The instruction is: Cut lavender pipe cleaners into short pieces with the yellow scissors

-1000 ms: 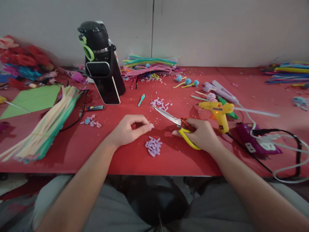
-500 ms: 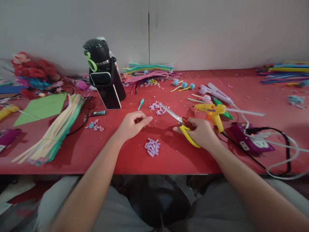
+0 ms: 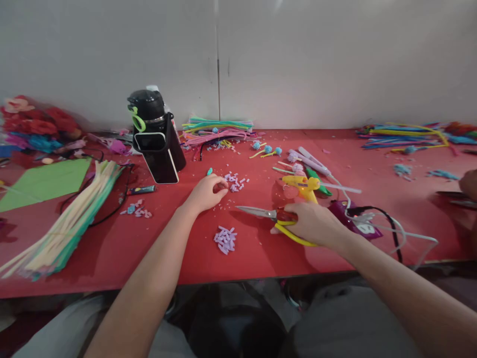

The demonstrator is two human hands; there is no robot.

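Note:
My left hand (image 3: pixel 206 191) rests on the red table (image 3: pixel 261 258), fingers curled in a pinch next to scattered lilac cut pieces (image 3: pixel 235 181); what they hold, if anything, is too small to see. A teal stub (image 3: pixel 209 171) pokes out just behind this hand. My right hand (image 3: pixel 315 223) grips the yellow-handled scissors (image 3: pixel 274 219), blades shut and pointing left. A small heap of lilac pieces (image 3: pixel 224 239) lies between my hands, nearer the table's front edge.
A yellow glue gun (image 3: pixel 302 184) and purple power strip (image 3: pixel 356 221) with cables sit behind my right hand. A black flask in a stand (image 3: pixel 154 136) is at back left. Pipe cleaner bundles (image 3: pixel 63 223) lie left, more (image 3: pixel 218 130) at the wall. Another person's hand (image 3: pixel 470 183) shows far right.
My left hand has reached farther back toward the scattered lilac pieces. My right hand turned the scissors so the blades point left. The view swung right.

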